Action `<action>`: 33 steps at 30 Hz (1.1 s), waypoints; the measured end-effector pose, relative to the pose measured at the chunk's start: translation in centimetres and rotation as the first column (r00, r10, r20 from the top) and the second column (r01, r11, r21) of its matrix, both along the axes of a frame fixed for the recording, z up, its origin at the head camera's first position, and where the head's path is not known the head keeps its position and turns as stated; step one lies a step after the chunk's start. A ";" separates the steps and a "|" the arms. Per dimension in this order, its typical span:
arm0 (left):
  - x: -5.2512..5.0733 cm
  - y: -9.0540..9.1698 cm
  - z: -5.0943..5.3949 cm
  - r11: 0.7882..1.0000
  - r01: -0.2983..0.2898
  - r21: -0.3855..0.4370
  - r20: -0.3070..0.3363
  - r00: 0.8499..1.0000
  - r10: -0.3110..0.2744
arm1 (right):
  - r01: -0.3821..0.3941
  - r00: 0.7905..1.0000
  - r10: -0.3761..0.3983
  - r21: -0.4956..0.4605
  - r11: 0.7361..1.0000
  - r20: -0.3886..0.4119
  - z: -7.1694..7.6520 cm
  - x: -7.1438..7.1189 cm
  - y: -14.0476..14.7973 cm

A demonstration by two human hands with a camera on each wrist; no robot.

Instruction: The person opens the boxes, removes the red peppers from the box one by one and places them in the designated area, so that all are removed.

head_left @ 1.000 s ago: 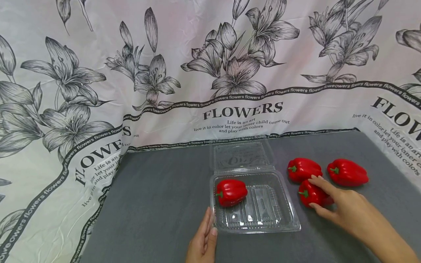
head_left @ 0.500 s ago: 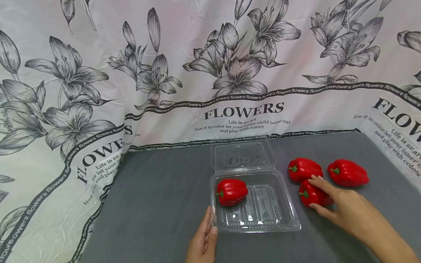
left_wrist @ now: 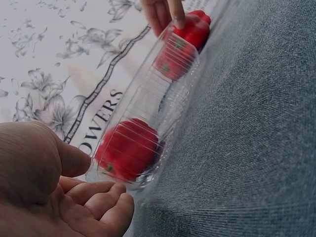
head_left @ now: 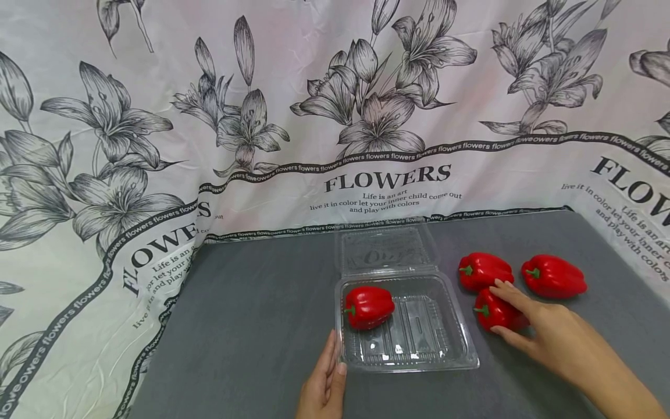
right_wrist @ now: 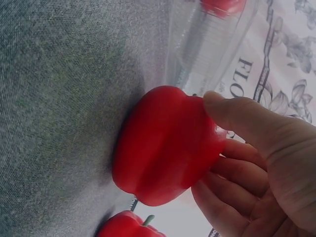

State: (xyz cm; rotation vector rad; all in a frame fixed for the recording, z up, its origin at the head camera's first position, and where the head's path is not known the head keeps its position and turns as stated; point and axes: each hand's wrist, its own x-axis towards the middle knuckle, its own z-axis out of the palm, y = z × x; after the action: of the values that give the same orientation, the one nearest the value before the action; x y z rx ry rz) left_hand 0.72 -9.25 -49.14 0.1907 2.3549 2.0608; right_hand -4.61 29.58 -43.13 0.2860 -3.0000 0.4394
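A clear plastic clamshell container (head_left: 419, 326) stands with its lid folded back, and one red bell pepper (head_left: 369, 307) lies in its left half. My left hand (head_left: 323, 381) holds the container's near-left edge, thumb and fingers at the rim; the left wrist view shows the thumb (left_wrist: 74, 160) at that edge. To the right of the container, my right hand (head_left: 549, 331) grips another red bell pepper (head_left: 497, 309) between thumb and fingers. That pepper (right_wrist: 165, 145) rests on the table in the right wrist view, with its stem end turned away.
Two more red bell peppers, one behind the gripped pepper (head_left: 485, 271) and one farther right (head_left: 553, 276), lie on the grey table (head_left: 251, 326). The open lid (head_left: 386, 247) reaches back to a flower-printed cloth (head_left: 387, 186) that hangs behind the table.
Both hands keep their places, and the peppers and container stay where they were. Only the head view shifts very slightly.
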 end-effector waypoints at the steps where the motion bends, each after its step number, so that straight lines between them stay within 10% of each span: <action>1: 0.0 0.0 0.0 1.000 -0.001 0.001 0.001 1.000 0.001 | 0.000 1.000 0.000 0.001 1.000 0.002 0.0 0.0 0.0; 33: -0.1 0.0 -0.1 0.999 -0.011 -0.036 -0.017 1.000 0.011 | -0.135 0.988 0.129 -0.081 0.987 -0.080 3.0 -1.3 -3.8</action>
State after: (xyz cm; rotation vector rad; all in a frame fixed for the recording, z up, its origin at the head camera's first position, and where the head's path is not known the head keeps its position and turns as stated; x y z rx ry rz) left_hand 0.64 -9.21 -49.21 0.1962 2.4068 2.0274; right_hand -5.91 25.79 -40.13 0.4847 -2.8905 0.5556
